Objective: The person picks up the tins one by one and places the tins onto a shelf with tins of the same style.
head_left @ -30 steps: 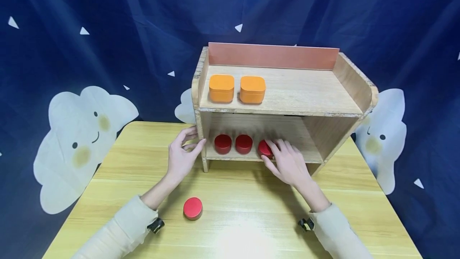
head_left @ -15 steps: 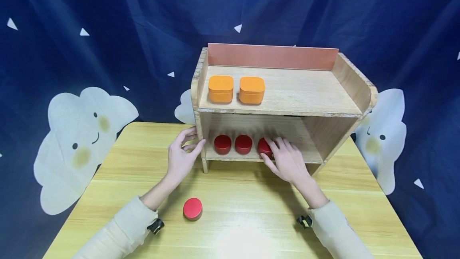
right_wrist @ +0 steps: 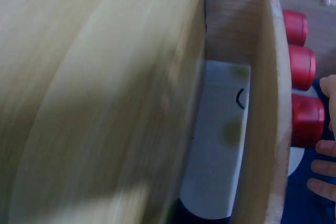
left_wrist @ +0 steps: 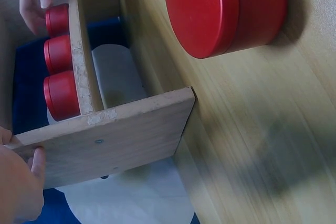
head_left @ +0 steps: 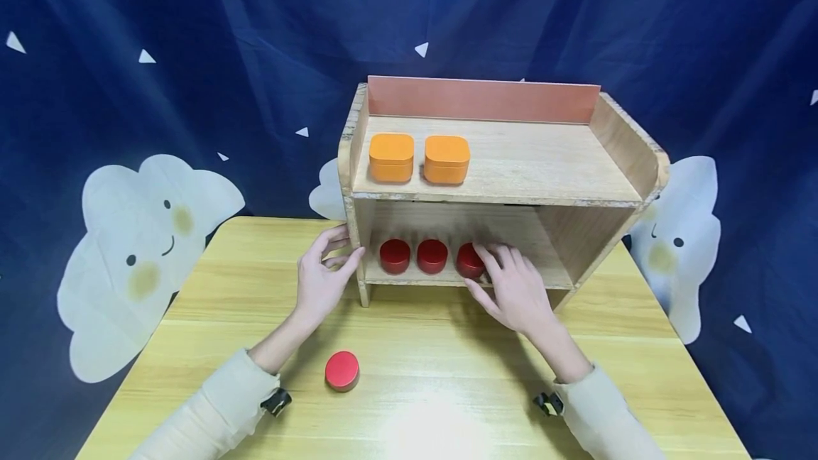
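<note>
A small wooden shelf (head_left: 511,162) stands on the table. My left hand (head_left: 324,272) grips its left side panel, thumb at the front edge and fingers at the outer face. On the lower board sit three round red tins in a row: the left tin (head_left: 395,256), the middle tin (head_left: 432,256) and the right tin (head_left: 469,261). Beside the right tin is my right hand (head_left: 516,293), its fingers spread loosely around the tin's right side. In the right wrist view these fingers (right_wrist: 323,169) look apart from that tin (right_wrist: 308,120).
Another round red tin (head_left: 341,370) lies on the wooden table (head_left: 268,254) in front, between the forearms. Two orange tins, the left one (head_left: 391,157) and the right one (head_left: 446,160), occupy the upper board's left part. A dark blue cloud-print curtain (head_left: 192,77) hangs behind.
My right hand has shifted slightly right, its fingers easing off the right red tin, which shows more fully now. My left hand stays at the side panel.
</note>
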A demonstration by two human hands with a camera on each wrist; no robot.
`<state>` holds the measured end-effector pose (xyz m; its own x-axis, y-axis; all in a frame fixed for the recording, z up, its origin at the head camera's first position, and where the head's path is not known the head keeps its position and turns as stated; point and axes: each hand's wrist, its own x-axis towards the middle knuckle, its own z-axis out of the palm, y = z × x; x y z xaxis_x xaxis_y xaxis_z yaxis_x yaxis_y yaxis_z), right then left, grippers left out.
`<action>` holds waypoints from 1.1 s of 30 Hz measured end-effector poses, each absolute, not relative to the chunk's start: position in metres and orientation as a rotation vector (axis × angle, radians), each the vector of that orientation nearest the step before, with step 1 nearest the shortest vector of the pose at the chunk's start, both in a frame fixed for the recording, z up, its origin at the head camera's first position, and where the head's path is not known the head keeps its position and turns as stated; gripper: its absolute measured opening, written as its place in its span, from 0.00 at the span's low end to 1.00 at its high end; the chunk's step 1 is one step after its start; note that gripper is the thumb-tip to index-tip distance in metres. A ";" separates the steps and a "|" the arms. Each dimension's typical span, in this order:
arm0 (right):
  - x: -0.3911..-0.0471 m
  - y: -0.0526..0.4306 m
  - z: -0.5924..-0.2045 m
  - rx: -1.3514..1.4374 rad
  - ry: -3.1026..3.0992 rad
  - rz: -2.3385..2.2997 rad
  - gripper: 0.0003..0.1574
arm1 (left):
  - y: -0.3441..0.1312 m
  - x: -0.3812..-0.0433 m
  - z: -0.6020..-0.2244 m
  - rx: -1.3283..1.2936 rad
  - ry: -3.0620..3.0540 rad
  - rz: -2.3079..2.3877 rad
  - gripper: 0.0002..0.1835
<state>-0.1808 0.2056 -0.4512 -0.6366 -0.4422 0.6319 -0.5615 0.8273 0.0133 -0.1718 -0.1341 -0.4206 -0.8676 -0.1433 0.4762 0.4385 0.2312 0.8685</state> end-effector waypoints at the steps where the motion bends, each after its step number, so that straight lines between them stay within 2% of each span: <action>1: -0.178 0.205 -0.450 0.738 -2.362 0.242 0.41 | -0.134 -0.172 -0.420 -0.271 -2.049 -1.679 0.23; 16: -0.148 0.180 -0.442 0.874 -2.360 0.398 0.46 | -0.135 -0.171 -0.420 -0.281 -2.053 -1.684 0.23; 33: -0.128 0.138 -0.462 1.078 -2.408 0.376 0.44 | -0.139 -0.172 -0.418 -0.315 -2.091 -1.671 0.23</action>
